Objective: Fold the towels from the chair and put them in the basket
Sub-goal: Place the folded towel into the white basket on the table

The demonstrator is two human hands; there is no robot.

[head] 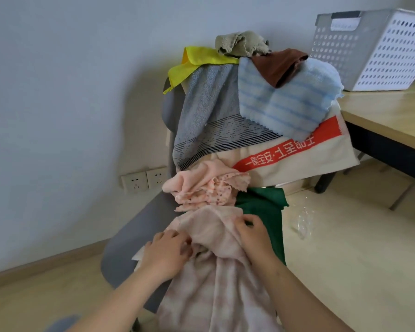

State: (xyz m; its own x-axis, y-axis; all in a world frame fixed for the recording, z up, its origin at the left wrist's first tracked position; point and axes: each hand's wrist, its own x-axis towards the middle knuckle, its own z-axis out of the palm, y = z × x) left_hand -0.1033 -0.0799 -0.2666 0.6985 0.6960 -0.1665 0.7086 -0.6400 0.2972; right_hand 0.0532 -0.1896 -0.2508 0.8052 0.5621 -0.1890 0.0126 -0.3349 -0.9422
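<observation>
Both hands work a pale pink towel (216, 283) that lies over the front of the grey chair (127, 238) and hangs down toward the person. The left hand (164, 254) has its fingers (181, 244) curled, pinching a bunched fold on the towel's left side. The right hand (253, 236) pinches the towel's upper right edge with bent fingers (246, 220). Just beyond the fingers sits a crumpled peach towel (197, 188), and just right of the right hand's fingers lies a green towel (268, 212). Farther beyond, a grey towel (206, 116), a blue striped towel (285, 101) and a beige towel (304, 164) drape the chair back. Well beyond and to the right of the fingers, the white basket (374, 51) stands on the desk (383, 111).
</observation>
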